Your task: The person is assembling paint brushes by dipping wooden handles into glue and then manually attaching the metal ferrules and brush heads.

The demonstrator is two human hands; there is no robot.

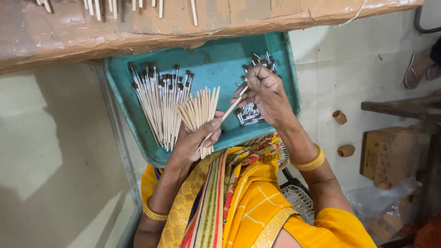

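A: Hand status?

B: Left hand (192, 140), centre frame, clenched around a fanned bundle of bare pale wooden sticks (200, 112). Right hand (266, 92), just right of it, pinches a single wooden stick with a metal ferrule at its tip (233, 106); its lower end crosses to the left thumb.

A: Where's the stock?

B: All in or over the shallow teal plastic tray (216, 64) on the lap, centre to upper frame. Left part of tray: a big pile of finished small brushes with white handles, metal collars and dark bristle tips (161, 98). Right part, under the right hand: a smaller heap of loose metal ferrules with dark tufts (250, 112).

A: Progress?

B: My read: well along but not done. Finished pile is large, yet a handful of bare sticks sits in the left hand and ferrules remain in the heap. Can't tell how many; the hand covers part of it.

A: Surroundings?

B: Cardboard-covered bench edge (138, 32) across the top of frame with more sticks on it. Right of frame, on the floor tiles: two small clay cups (342, 133) and a brown carton (388, 154).
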